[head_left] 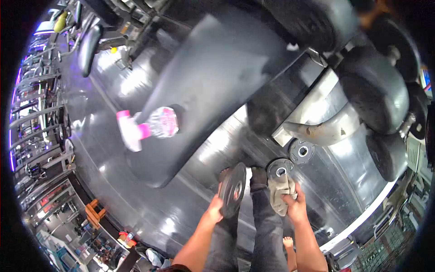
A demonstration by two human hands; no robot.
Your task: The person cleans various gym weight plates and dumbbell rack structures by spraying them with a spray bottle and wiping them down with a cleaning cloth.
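My left hand [216, 206] grips the lower edge of a dark round weight plate [232, 189], held upright on its rim above the floor. My right hand [295, 202] clutches a crumpled grey-beige cloth [281, 192] beside it. Just beyond the cloth a second weight plate [280, 168] lies flat on the floor, and a third plate [302, 151] lies a little farther off. A clear spray bottle with a pink trigger head [149, 126] lies on its side on a black padded bench [213, 86]. My legs in dark trousers [267, 226] stand below the hands.
The bench's grey metal frame [317, 122] and round black pads [376, 95] stand to the right. Racks of gym machines [41, 113] line the left side. The shiny black rubber floor [136, 195] spreads below. An orange stool [94, 213] stands at the lower left.
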